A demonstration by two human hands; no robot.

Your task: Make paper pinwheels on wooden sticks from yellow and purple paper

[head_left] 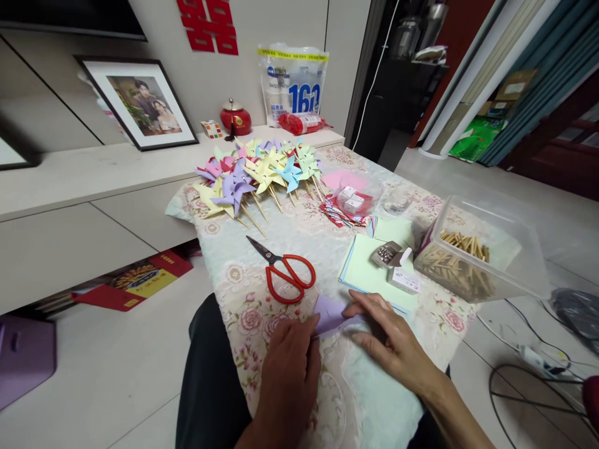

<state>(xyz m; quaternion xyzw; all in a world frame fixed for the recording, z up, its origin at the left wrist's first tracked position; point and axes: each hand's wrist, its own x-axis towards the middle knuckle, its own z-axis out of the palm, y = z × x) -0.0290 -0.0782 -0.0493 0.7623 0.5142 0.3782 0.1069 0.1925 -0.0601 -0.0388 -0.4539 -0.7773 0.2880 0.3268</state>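
A piece of folded purple paper [329,315] lies on the floral tablecloth, close to the front of the table. My left hand [291,362] is closed on its left edge, thumb and fingers together. From the other side, my right hand [390,340] rests its fingertips on the paper, with the thumb spread apart below; part of the paper is hidden under this hand. Scissors with red handles [291,279] lie just beyond the paper, blades pointing away to the left. A stack of pale green and blue paper sheets [360,265] sits beyond my right hand.
Several paper pinwheels on sticks [262,171] are heaped at the back. An open box of metal pins [387,254] and a small white box [404,280] rest on the sheets. At right stands a clear tub [505,262] of short wooden sticks. A round clear container [369,187] is farther back.
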